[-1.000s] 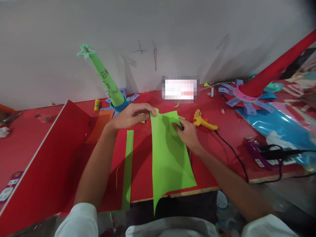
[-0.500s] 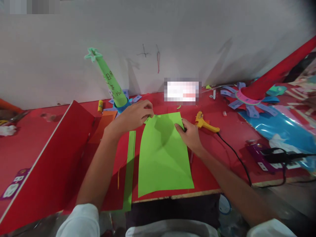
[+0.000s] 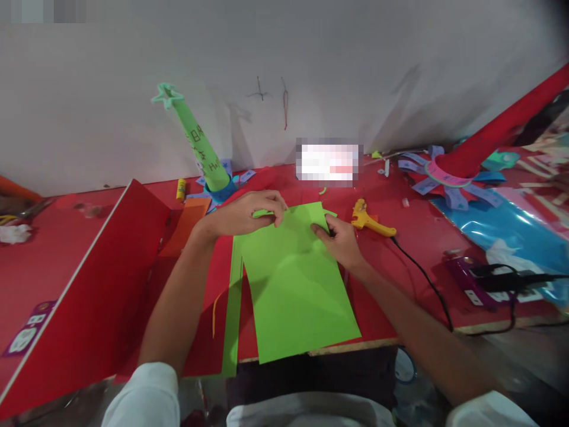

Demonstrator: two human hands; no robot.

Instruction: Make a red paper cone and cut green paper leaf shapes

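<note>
A light green sheet of paper lies in front of me, its lower edge reaching past the table's front edge. My right hand pinches its upper right edge, with the thumb on top. At the upper left corner, my left hand has its fingers bent around the edge, and green shows between thumb and fingers. The exact grip of the left fingertips is partly hidden. Under the sheet's left side runs a narrow green strip. To the right of my right hand rests a yellow glue gun.
A red board leans at the left. Behind stands a green paper cone topped with a star; a red cone rises at the right. A purple power strip, blue plastic sheet and glue stick lie on the red table.
The green sheet has turned slightly, its lower edge shifting to the right, and it looks flatter. My left hand has moved a little right and down. My right hand stays nearly in place.
</note>
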